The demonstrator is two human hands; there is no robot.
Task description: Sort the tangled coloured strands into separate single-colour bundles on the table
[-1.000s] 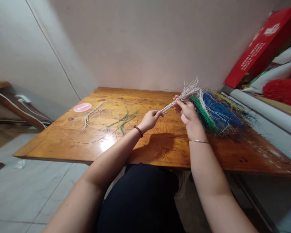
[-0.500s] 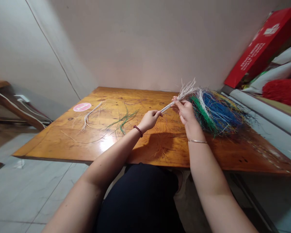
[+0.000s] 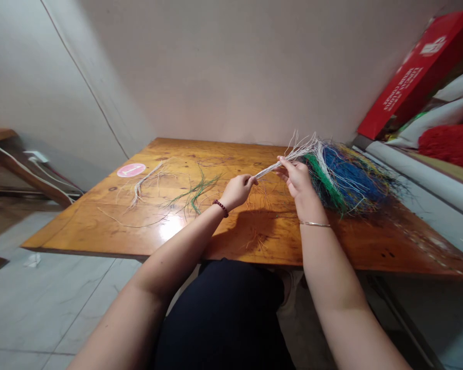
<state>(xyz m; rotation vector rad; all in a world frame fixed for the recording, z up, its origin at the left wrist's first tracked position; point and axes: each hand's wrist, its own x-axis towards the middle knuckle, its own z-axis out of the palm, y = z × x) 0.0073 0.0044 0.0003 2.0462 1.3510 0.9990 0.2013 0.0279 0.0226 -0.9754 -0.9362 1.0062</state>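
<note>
Over the wooden table (image 3: 100, 226), my left hand (image 3: 237, 190) is closed in a pinch on the near end of a thin bundle of white strands (image 3: 293, 153). My right hand (image 3: 299, 177) grips the same bundle further along, fingers curled round it; the free ends fan out above. Just right of my right hand lies a big tangled heap of blue, green, white and yellow strands (image 3: 349, 180).
On the table's left part lie a small white strand bunch (image 3: 141, 186), loose green strands (image 3: 195, 192) and a pink round sticker (image 3: 131, 170). A red box (image 3: 416, 72), rolled material and red fluff fill the right side. The wall stands behind the table.
The fanned ends of the white bundle have dipped lower toward the coloured heap, and my right hand has shifted slightly along it. My left hand has stayed nearly still.
</note>
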